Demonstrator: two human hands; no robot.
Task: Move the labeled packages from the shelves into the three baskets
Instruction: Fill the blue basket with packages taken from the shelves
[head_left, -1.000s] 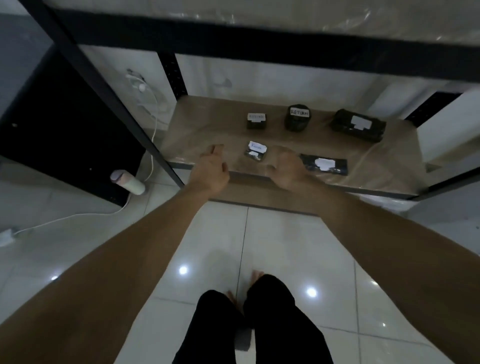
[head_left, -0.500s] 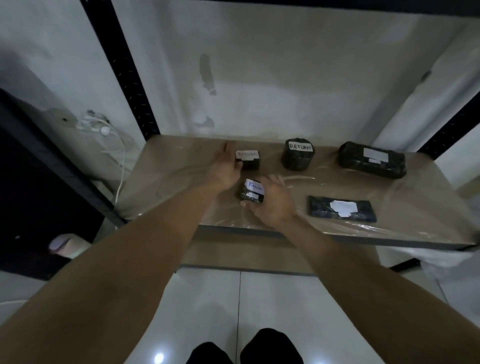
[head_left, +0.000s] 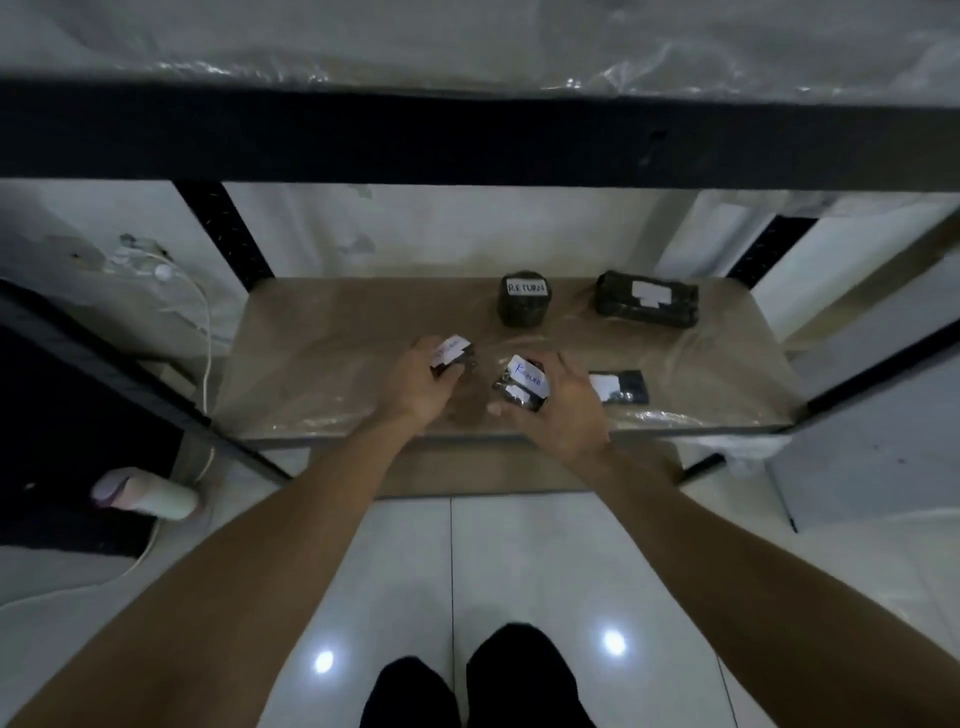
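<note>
On the shelf (head_left: 322, 364), three packs left, left hand (head_left: 415, 387) and right hand (head_left: 563, 410) each gripping one; baskets unseen.

"return" on round package (head_left: 523, 300)

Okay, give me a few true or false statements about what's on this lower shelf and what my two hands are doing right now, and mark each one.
1. The left hand holds a small labeled package. True.
2. The right hand is empty. False: it grips a labeled package.
3. A round dark package marked RETURN stands on the shelf. True.
4. Baskets stand on the shelf. False: none show.
</note>
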